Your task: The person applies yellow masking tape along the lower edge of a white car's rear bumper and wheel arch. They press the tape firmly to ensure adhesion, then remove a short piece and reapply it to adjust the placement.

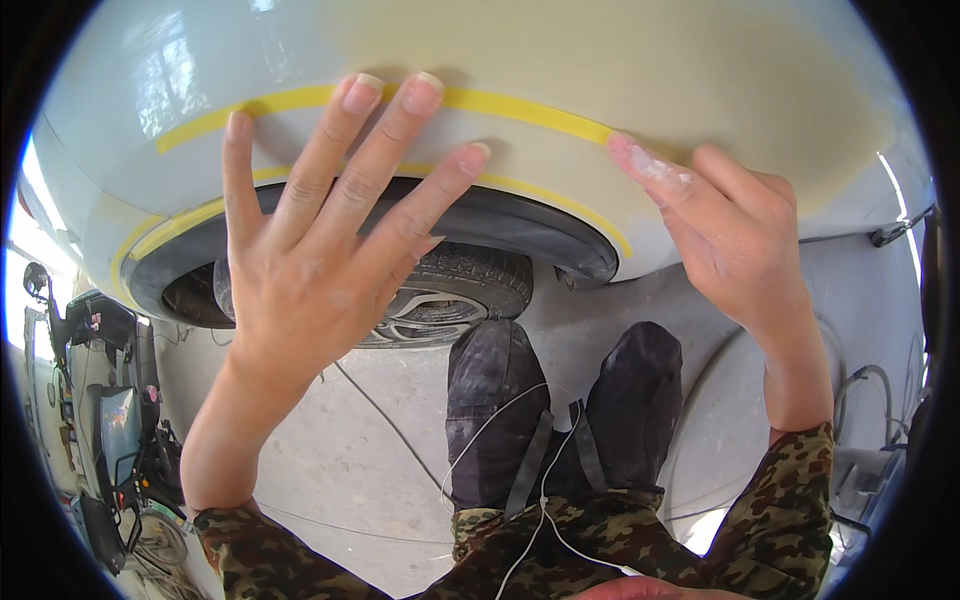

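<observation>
A strip of yellow masking tape curves across the pale car body panel, above the wheel arch. My left hand lies open over it, fingers spread, with fingertips on or close to the strip. At the strip's right end, my right hand is closed, one dusty white finger stretched along the tape and the others curled. Whether a tape roll sits behind those curled fingers is hidden. A second yellow tape line follows the edge of the arch, partly covered by my left hand.
Below the arch is a tyre with a metal rim. My knees in dark, dusty trousers are close to it. A thin white cable hangs over my lap. Dark equipment stands at left; a hose lies at right on the grey floor.
</observation>
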Motion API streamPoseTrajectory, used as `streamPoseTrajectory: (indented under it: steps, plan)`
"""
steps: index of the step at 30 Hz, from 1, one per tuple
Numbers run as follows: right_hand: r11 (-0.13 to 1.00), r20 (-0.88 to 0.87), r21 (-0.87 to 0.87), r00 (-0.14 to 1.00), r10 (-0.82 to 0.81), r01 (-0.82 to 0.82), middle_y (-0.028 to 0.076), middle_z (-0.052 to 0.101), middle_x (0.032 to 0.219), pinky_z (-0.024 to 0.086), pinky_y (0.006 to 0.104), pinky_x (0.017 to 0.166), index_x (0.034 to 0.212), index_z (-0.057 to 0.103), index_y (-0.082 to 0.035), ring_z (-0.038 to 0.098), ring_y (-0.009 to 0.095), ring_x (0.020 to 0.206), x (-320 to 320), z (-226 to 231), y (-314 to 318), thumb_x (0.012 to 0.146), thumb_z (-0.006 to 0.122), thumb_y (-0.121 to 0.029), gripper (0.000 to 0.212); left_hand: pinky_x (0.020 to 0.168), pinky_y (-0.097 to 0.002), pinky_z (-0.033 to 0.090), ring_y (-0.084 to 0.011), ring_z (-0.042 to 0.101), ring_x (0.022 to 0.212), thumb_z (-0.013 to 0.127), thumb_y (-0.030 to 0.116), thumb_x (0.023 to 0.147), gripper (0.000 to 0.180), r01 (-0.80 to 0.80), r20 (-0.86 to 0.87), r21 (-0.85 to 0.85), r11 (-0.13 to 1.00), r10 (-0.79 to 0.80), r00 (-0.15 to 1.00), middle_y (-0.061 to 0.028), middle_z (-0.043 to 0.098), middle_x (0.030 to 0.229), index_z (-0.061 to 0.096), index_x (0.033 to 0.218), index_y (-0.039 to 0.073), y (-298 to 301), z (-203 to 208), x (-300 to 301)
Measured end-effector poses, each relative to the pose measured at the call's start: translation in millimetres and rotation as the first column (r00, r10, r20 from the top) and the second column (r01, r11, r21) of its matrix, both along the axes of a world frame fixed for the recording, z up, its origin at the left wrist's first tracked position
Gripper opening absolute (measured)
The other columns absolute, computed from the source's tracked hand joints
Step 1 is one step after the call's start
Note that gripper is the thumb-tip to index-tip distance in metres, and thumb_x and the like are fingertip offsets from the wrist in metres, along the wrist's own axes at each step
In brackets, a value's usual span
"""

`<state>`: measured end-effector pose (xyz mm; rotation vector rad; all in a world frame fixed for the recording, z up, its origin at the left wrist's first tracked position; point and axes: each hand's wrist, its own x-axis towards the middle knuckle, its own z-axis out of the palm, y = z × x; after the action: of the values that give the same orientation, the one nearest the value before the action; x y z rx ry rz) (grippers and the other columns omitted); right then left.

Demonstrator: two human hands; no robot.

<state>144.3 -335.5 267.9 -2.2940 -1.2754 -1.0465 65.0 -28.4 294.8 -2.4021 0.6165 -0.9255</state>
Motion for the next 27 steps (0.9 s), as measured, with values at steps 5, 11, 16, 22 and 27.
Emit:
streamPoseTrajectory:
  steps: [5, 11, 16, 22, 27]
  plan:
    - [1.000, 0.027, -0.005, 0.999, -0.028, 0.028, 0.004, 0.035, 0.069, 0.035, 0.0319, 0.049, 0.132, 0.075, -0.015, 0.041, 0.018, 0.054, -3, -1, 2, 0.080, 0.077, 0.006, 0.056, 0.125, -0.0667, 0.017, -0.0287, 0.041, 0.153, 0.074, 0.032, 0.086, 0.063, 0.002, 0.006, 0.022, 1.000, -0.002, 1.000, -0.0035, 0.043, 0.166, 0.061, 0.147, 0.041, -2, -1, 1]
    - [0.999, 0.017, 0.004, 0.999, -0.034, 0.034, 0.004, 0.034, 0.069, 0.035, 0.0328, 0.049, 0.131, 0.076, -0.015, 0.041, 0.019, 0.054, -8, -2, 5, 0.076, 0.076, 0.006, 0.060, 0.125, -0.0672, 0.017, -0.0256, 0.040, 0.153, 0.076, 0.032, 0.084, 0.065, 0.018, 0.002, 0.035, 0.999, -0.018, 1.000, -0.0019, 0.044, 0.166, 0.061, 0.146, 0.041, -5, -3, 0]
    - [0.999, 0.029, 0.024, 0.999, -0.028, 0.027, 0.004, 0.035, 0.068, 0.037, 0.0329, 0.049, 0.131, 0.076, -0.016, 0.042, 0.019, 0.054, -10, -4, 8, 0.076, 0.076, 0.005, 0.060, 0.124, -0.0678, 0.018, -0.0245, 0.039, 0.153, 0.076, 0.032, 0.082, 0.065, 0.036, -0.011, 0.033, 0.999, -0.035, 0.999, -0.0006, 0.045, 0.165, 0.063, 0.145, 0.041, -11, -4, 1]
    - [0.999, 0.063, 0.019, 0.997, -0.034, 0.033, 0.004, 0.038, 0.068, 0.037, 0.0328, 0.049, 0.132, 0.075, -0.017, 0.044, 0.019, 0.053, -8, -6, 11, 0.079, 0.076, 0.005, 0.057, 0.123, -0.0666, 0.023, -0.0200, 0.042, 0.152, 0.074, 0.034, 0.082, 0.062, 0.133, -0.023, 0.027, 0.991, -0.132, 0.991, 0.0031, 0.048, 0.163, 0.064, 0.142, 0.041, -20, -16, 9]
    - [0.996, 0.031, 0.038, 0.996, -0.084, 0.082, 0.001, 0.037, 0.067, 0.038, 0.0323, 0.048, 0.129, 0.077, -0.024, 0.044, 0.017, 0.054, -7, -8, 13, 0.078, 0.073, 0.002, 0.057, 0.122, -0.0646, 0.026, -0.0185, 0.043, 0.151, 0.075, 0.037, 0.082, 0.065, 0.182, 0.000, 0.025, 0.983, -0.182, 0.983, 0.0003, 0.047, 0.164, 0.061, 0.145, 0.042, -14, -32, 13]
